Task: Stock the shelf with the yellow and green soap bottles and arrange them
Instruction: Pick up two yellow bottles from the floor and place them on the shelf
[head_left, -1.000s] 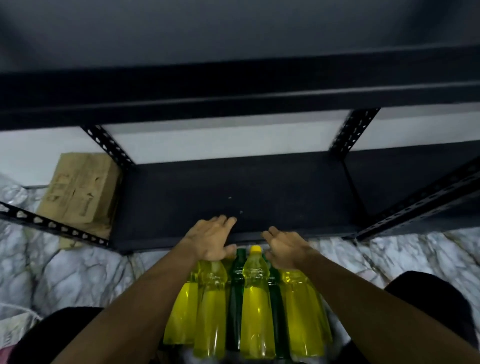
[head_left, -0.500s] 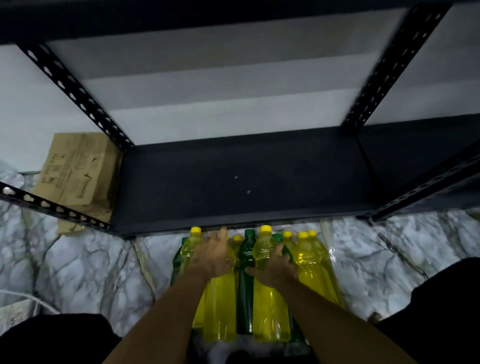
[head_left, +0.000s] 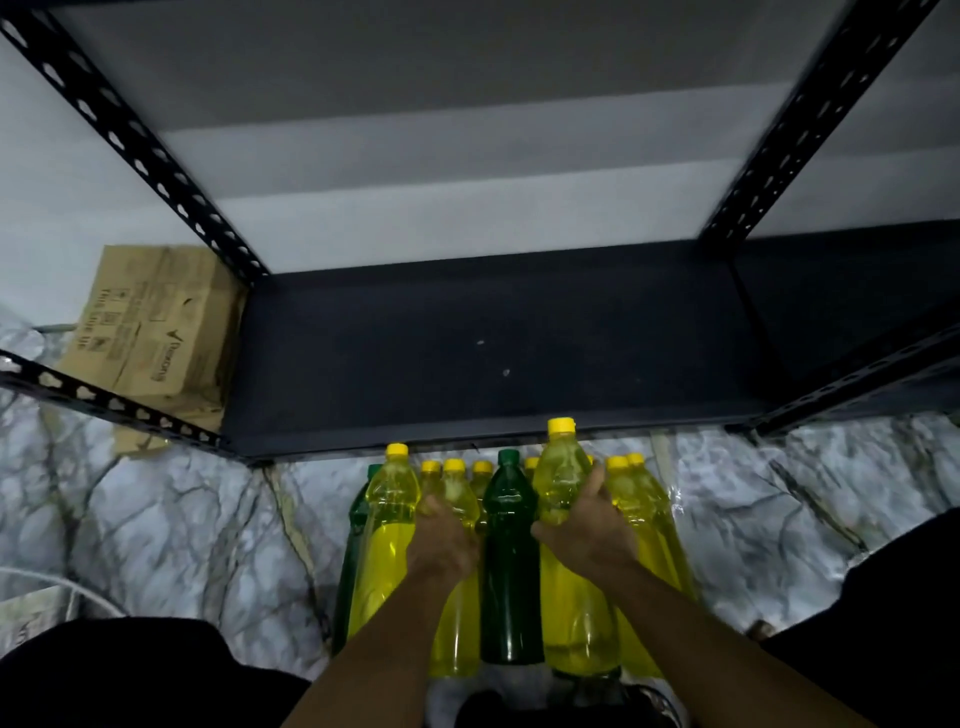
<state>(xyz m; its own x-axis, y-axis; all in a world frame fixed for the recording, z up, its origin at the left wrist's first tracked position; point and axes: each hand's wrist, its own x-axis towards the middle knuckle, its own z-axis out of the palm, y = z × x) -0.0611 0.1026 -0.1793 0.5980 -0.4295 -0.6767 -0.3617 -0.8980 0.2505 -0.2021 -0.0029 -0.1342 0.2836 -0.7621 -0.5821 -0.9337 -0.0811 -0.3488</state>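
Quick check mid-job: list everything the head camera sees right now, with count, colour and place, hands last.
Yellow soap bottles: about ten caps visible, yellow, clustered upright on the floor in front of the shelf.
Green soap bottles: two visible, dark green, one mid-cluster, one at the cluster's left edge.
Shelf: one, black metal, bare lowest board, perforated uprights.
Cardboard box: one, brown, on the floor left of the shelf.
Floor: white marble with dark veins.
White cable: one, lower left on the floor.
Left hand: gripping a yellow bottle left of the middle green one.
Right hand: gripping the tallest-standing yellow bottle.
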